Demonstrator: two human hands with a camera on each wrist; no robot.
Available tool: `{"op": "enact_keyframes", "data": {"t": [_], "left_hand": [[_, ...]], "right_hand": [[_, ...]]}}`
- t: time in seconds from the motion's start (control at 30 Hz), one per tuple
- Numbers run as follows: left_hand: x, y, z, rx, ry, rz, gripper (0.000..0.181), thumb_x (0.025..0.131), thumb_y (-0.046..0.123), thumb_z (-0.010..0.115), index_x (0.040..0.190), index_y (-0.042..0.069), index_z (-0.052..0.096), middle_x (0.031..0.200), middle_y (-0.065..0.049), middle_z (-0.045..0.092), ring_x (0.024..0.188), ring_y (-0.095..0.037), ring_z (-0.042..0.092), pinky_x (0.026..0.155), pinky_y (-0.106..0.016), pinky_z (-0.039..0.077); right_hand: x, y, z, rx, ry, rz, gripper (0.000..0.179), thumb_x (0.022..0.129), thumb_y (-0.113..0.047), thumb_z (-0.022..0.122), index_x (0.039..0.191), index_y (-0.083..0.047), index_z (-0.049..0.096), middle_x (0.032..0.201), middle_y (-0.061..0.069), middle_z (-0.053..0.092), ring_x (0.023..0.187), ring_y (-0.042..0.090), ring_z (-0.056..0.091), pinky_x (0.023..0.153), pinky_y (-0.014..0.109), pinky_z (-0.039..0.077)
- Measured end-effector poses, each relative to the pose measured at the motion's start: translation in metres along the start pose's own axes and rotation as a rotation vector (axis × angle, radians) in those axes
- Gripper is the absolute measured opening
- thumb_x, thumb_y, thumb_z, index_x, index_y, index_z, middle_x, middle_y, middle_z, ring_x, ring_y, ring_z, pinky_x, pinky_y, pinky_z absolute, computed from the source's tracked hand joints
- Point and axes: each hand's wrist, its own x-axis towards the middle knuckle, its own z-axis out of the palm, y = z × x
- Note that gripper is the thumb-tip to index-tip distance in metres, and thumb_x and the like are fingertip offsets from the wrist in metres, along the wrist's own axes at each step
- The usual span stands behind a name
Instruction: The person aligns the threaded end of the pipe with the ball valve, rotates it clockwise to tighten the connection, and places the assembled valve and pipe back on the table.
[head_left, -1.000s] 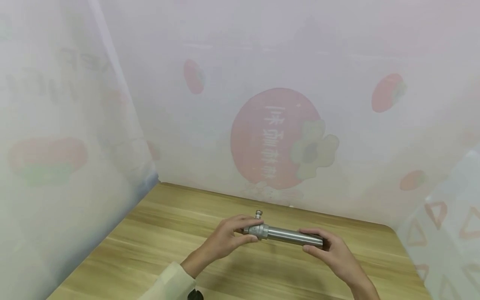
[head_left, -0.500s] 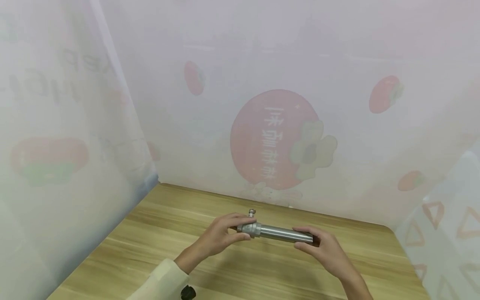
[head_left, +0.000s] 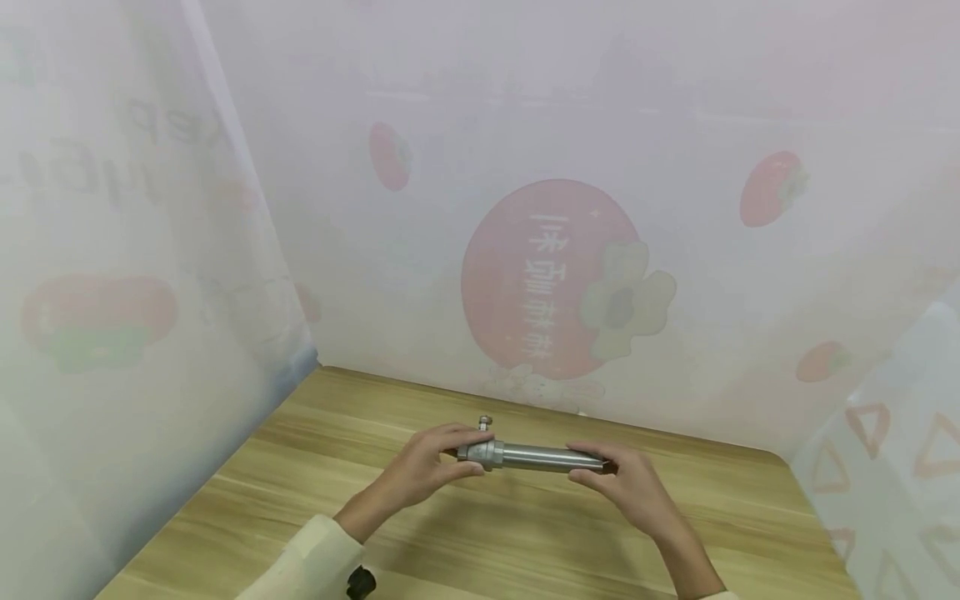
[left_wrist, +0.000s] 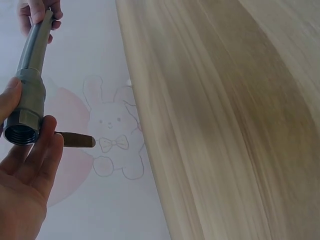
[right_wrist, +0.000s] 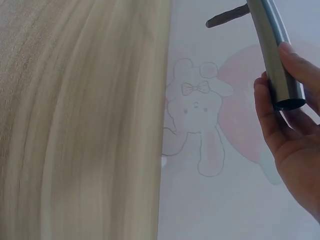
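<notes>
Between both hands, above the table, a steel pipe (head_left: 551, 457) is held roughly level. At its left end sits a threaded metal valve (head_left: 482, 452) with a small handle (head_left: 485, 422) sticking out on the far side. My left hand (head_left: 416, 471) pinches the valve between thumb and fingers; its threaded opening (left_wrist: 22, 134) shows in the left wrist view. Around the plain right end of the pipe, my right hand (head_left: 630, 487) curls thumb and fingers. The right wrist view shows that pipe end (right_wrist: 290, 103) as a hollow round opening. Pipe and valve are joined in one line.
A wood-grain table (head_left: 300, 500) lies below the hands. White printed curtains (head_left: 420, 275) stand behind it and at the left and right sides. A small black object (head_left: 361, 582) is beside the left sleeve (head_left: 322, 546).
Both hands have shifted to the left together, carrying the pipe and valve with them. The grip of each hand looks the same.
</notes>
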Motion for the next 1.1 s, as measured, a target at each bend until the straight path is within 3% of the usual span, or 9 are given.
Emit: {"op": "enact_keyframes", "data": {"t": [0.33, 0.67, 1.1], "left_hand": [[-0.007, -0.014, -0.009, 0.054, 0.018, 0.020, 0.053, 0.094, 0.021, 0.086, 0.145, 0.016, 0.072, 0.135, -0.008, 0.077, 0.108, -0.013, 0.073, 0.093, -0.029, 0.065], [-0.009, -0.033, -0.021, 0.106, -0.009, -0.015, 0.054, 0.095, 0.023, 0.085, 0.146, 0.015, 0.070, 0.141, -0.009, 0.074, 0.117, -0.023, 0.075, 0.095, -0.031, 0.065], [-0.005, -0.054, -0.034, 0.152, -0.070, -0.055, 0.055, 0.096, 0.022, 0.084, 0.148, 0.014, 0.069, 0.139, -0.009, 0.076, 0.115, -0.022, 0.076, 0.094, -0.030, 0.065]], "right_hand": [[0.014, 0.005, 0.017, -0.029, 0.007, -0.070, 0.044, 0.093, -0.028, 0.087, 0.133, -0.013, 0.079, 0.117, -0.001, 0.080, 0.091, 0.007, 0.064, 0.075, 0.023, 0.055], [0.030, 0.009, 0.031, -0.012, -0.049, -0.090, 0.042, 0.096, -0.024, 0.085, 0.136, -0.014, 0.077, 0.128, 0.005, 0.079, 0.100, 0.011, 0.066, 0.082, 0.023, 0.055], [0.051, 0.017, 0.051, -0.047, -0.064, -0.086, 0.040, 0.094, -0.023, 0.086, 0.133, -0.016, 0.079, 0.131, 0.003, 0.079, 0.113, 0.020, 0.073, 0.091, 0.028, 0.060]]}}
